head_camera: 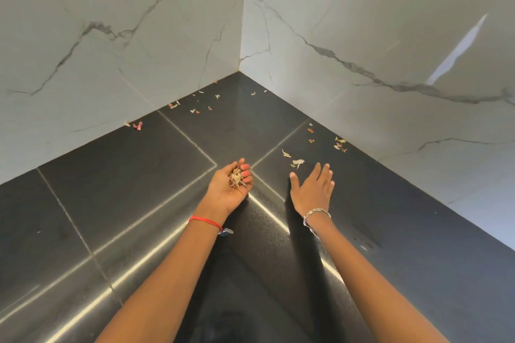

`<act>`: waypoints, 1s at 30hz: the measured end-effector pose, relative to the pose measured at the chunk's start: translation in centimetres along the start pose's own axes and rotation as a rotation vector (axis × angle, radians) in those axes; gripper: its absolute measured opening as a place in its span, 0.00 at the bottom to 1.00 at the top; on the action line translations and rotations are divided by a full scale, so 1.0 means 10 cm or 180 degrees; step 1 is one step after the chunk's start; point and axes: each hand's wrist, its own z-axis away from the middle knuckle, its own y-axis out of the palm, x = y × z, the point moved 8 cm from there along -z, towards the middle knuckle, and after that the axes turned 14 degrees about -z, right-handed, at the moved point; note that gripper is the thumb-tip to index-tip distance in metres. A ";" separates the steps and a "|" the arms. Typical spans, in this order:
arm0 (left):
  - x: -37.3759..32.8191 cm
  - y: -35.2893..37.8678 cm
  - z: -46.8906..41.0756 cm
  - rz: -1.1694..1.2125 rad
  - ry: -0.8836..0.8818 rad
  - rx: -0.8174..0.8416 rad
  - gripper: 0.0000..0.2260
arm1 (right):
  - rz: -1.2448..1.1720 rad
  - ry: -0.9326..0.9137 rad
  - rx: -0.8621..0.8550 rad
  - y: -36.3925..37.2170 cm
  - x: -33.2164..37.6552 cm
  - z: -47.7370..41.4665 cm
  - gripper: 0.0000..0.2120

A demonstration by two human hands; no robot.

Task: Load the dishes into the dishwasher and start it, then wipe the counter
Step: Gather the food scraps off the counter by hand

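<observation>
Peelings cupped in my left hand at the worktop corner.
My left hand lies palm up, low over the dark worktop, fingers curled round the dry peelings. My right hand is beside it, fingers straight and spread, holding nothing; whether it touches the surface I cannot quite tell. Loose bits lie just beyond it and along the marble walls.

You are looking down on a black tiled counter that is running into a corner between two marble-look walls. Small pale and reddish scraps are lying loose on it: a few along the left wall, a scatter near the corner, a cluster by the right wall, two pale pieces further out.
</observation>
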 end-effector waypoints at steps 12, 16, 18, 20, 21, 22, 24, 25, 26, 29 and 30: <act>-0.01 0.00 -0.11 -0.0108 -0.0010 0.0021 0.13 | 0.0703 -0.1218 0.0481 0.39 0.62 -0.03 0.29; 0.02 -0.02 -0.08 -0.0119 -0.0011 0.0004 0.13 | 0.0867 -0.1382 0.0418 0.22 0.53 0.17 0.26; 0.05 0.00 -0.06 -0.0129 -0.0017 -0.0010 0.13 | 0.1006 -0.1529 0.0386 0.16 0.48 0.24 0.22; 0.08 0.01 -0.06 -0.0123 -0.0043 -0.0028 0.13 | 0.1094 -0.1616 0.0405 0.12 0.41 0.28 0.17; 0.10 0.01 -0.06 -0.0120 -0.0057 -0.0055 0.14 | 0.1104 -0.1624 0.0372 0.10 0.37 0.27 0.15; 0.11 0.00 -0.06 -0.0128 -0.0066 -0.0094 0.14 | 0.1013 -0.1585 0.0305 0.07 0.34 0.24 0.14; 0.15 0.01 -0.05 -0.0175 -0.0067 -0.0143 0.14 | 0.0401 -0.1298 -0.0003 -0.11 0.30 0.14 0.14; 0.18 0.03 -0.05 -0.0204 -0.0066 -0.0145 0.14 | -0.0080 -0.1157 -0.0209 -0.23 0.31 0.11 0.13; 0.21 0.05 -0.06 -0.0224 -0.0077 -0.0143 0.14 | -0.0547 -0.1123 -0.0412 -0.35 0.36 0.11 0.11; 0.33 0.16 -0.09 -0.0178 -0.0162 -0.0080 0.14 | -0.1287 -0.1472 -0.0627 -0.50 0.69 0.27 0.07; 0.37 0.22 -0.11 -0.0133 -0.0199 -0.0022 0.15 | -0.1417 -0.1572 -0.0514 -0.46 0.78 0.32 0.08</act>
